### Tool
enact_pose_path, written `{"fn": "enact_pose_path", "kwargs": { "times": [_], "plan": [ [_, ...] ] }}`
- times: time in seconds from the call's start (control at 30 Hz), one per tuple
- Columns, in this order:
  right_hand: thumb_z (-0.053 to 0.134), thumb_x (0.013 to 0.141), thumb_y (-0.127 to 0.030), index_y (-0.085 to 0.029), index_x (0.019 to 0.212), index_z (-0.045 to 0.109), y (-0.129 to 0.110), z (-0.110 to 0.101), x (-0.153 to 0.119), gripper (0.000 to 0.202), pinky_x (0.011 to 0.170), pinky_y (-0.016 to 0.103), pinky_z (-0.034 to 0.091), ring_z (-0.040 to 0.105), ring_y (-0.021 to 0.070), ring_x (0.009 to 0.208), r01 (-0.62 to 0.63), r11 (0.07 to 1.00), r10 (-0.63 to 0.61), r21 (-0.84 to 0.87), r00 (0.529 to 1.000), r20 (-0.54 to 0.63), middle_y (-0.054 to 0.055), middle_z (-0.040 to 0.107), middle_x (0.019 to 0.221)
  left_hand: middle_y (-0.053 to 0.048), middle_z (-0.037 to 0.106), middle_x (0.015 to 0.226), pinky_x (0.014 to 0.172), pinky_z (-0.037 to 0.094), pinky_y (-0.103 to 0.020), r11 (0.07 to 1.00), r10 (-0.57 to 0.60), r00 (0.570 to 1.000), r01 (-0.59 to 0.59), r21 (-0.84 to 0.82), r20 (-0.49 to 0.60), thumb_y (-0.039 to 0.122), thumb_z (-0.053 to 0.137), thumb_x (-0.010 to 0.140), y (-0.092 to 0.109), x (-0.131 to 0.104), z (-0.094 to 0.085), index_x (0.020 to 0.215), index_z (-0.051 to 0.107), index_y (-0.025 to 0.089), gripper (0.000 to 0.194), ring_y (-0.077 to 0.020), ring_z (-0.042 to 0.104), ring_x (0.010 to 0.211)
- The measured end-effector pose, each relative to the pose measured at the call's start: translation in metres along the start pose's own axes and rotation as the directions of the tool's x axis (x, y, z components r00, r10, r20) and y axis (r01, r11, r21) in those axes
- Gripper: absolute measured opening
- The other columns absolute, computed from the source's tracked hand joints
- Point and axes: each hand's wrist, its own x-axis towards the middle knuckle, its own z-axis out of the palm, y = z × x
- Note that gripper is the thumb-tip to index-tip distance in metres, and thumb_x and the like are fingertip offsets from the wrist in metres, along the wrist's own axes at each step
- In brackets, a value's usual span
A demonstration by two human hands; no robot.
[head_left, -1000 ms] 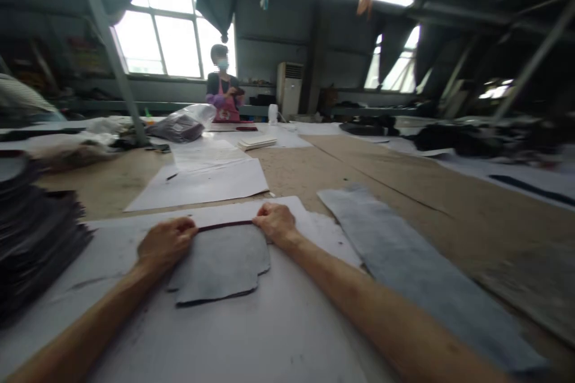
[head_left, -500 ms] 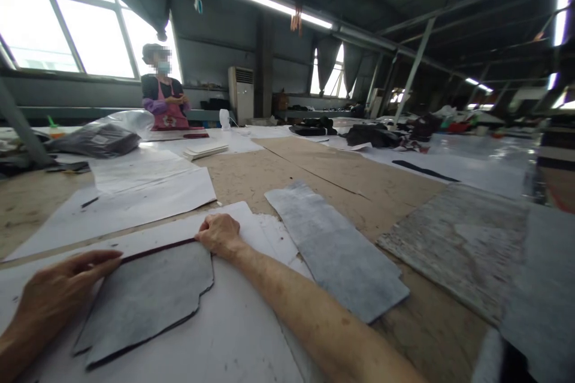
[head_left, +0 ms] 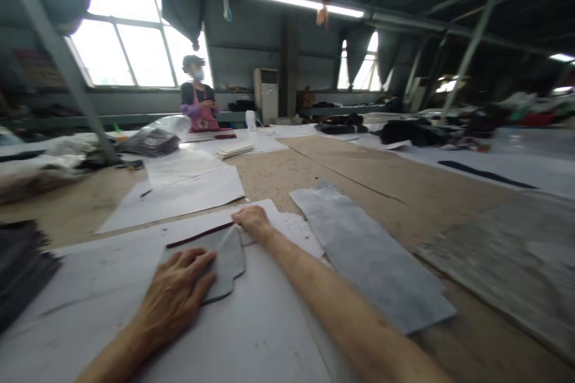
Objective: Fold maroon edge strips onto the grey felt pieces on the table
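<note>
A grey cut piece of leather-like material (head_left: 227, 257) with a dark red far edge lies on a white paper sheet (head_left: 251, 335) in front of me. My left hand (head_left: 175, 293) rests flat on its near left part, fingers spread. My right hand (head_left: 251, 220) pinches the piece's far right corner, fingers closed on it.
A long grey strip (head_left: 359, 251) lies right of my right arm. More grey sheets (head_left: 503, 257) lie at the right. A dark stack (head_left: 20, 263) stands at the left edge. White papers (head_left: 179, 191) lie beyond. A person in a pink apron (head_left: 197, 105) stands at the far side.
My left hand has moved from the piece's far left edge onto its surface, pressing flat. The view has swung back to the left. My right hand stays on the far right corner.
</note>
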Motion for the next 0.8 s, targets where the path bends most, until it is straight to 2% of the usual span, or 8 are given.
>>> {"fn": "enact_pose_path", "kwargs": {
  "times": [0.1,0.2,0.3,0.37,0.47,0.6,0.7,0.8],
  "plan": [
    [0.051,0.088,-0.034,-0.014,0.110,0.053,-0.005,-0.001,0.007,0.030,0.074,0.035,0.050,0.057,0.0177,0.088,0.006,0.996,-0.012,0.086,0.997,0.071,0.006,0.056,0.106,-0.004,0.057,0.114,0.088,0.042,-0.039,0.999,-0.024,0.999,0.022,0.040,0.035,0.035,0.042,0.087,0.006,0.001,-0.010,0.113,0.057,0.026,0.032,-0.0227,0.051,0.102],
    [0.050,0.089,-0.033,-0.013,0.105,0.054,0.011,-0.020,-0.001,0.026,0.068,0.031,0.051,0.058,0.0134,0.079,-0.015,0.993,0.003,0.117,0.995,0.099,0.005,0.058,0.097,-0.004,0.056,0.114,0.088,0.042,-0.040,0.997,-0.047,0.998,0.044,0.069,0.038,0.034,0.042,0.087,0.010,0.000,-0.014,0.114,0.056,0.025,0.031,-0.0229,0.050,0.102],
    [0.049,0.089,-0.028,-0.013,0.091,0.058,0.041,-0.055,-0.034,0.018,0.059,0.025,0.047,0.056,0.0106,0.064,-0.031,0.998,0.027,0.064,0.998,0.061,0.000,0.059,0.077,-0.005,0.056,0.115,0.088,0.041,-0.040,0.997,-0.037,0.998,0.034,0.065,0.043,0.032,0.042,0.087,0.013,-0.002,-0.015,0.116,0.055,0.024,0.033,-0.0228,0.050,0.101],
    [0.053,0.083,-0.023,-0.017,0.075,0.061,0.061,-0.080,-0.066,0.013,0.058,0.025,0.042,0.055,0.0128,0.062,-0.029,0.999,0.030,-0.016,1.000,0.009,-0.001,0.058,0.067,-0.005,0.056,0.115,0.089,0.041,-0.040,0.998,-0.022,0.999,0.020,0.053,0.046,0.032,0.042,0.087,0.014,-0.002,-0.015,0.117,0.055,0.025,0.033,-0.0228,0.050,0.101],
    [0.061,0.072,-0.023,-0.021,0.067,0.061,0.083,-0.103,-0.112,0.006,0.066,0.028,0.039,0.056,0.0176,0.074,-0.050,0.988,0.038,-0.147,0.996,-0.081,0.001,0.062,0.077,-0.004,0.057,0.115,0.089,0.041,-0.041,1.000,-0.006,0.999,0.005,0.026,0.041,0.034,0.040,0.088,0.012,-0.003,-0.015,0.116,0.056,0.025,0.033,-0.0239,0.051,0.102],
    [0.069,0.063,-0.022,-0.022,0.073,0.062,0.104,-0.105,-0.142,0.012,0.069,0.026,0.039,0.056,0.0184,0.082,-0.107,0.967,0.083,-0.229,0.990,-0.116,0.002,0.064,0.086,-0.003,0.058,0.116,0.091,0.041,-0.042,1.000,-0.006,1.000,0.006,0.000,0.030,0.040,0.041,0.087,0.000,-0.004,-0.008,0.113,0.057,0.028,0.033,-0.0247,0.052,0.103],
    [0.066,0.067,-0.021,-0.022,0.072,0.060,0.116,-0.101,-0.141,0.008,0.065,0.023,0.038,0.056,0.0148,0.078,-0.115,0.965,0.092,-0.238,0.990,-0.103,0.000,0.063,0.082,-0.001,0.057,0.118,0.094,0.040,-0.039,0.999,-0.033,0.999,0.034,-0.006,0.026,0.044,0.042,0.085,-0.009,-0.004,-0.003,0.112,0.056,0.028,0.035,-0.0240,0.050,0.108],
    [0.063,0.072,-0.021,-0.021,0.067,0.059,0.122,-0.101,-0.135,0.006,0.062,0.023,0.036,0.056,0.0133,0.072,-0.089,0.967,0.074,-0.238,0.995,-0.071,-0.002,0.062,0.074,-0.003,0.058,0.117,0.096,0.039,-0.039,0.999,-0.050,0.997,0.050,-0.002,0.059,0.046,0.043,0.084,-0.009,-0.005,-0.004,0.112,0.055,0.024,0.037,-0.0241,0.050,0.110]
  ]
}}
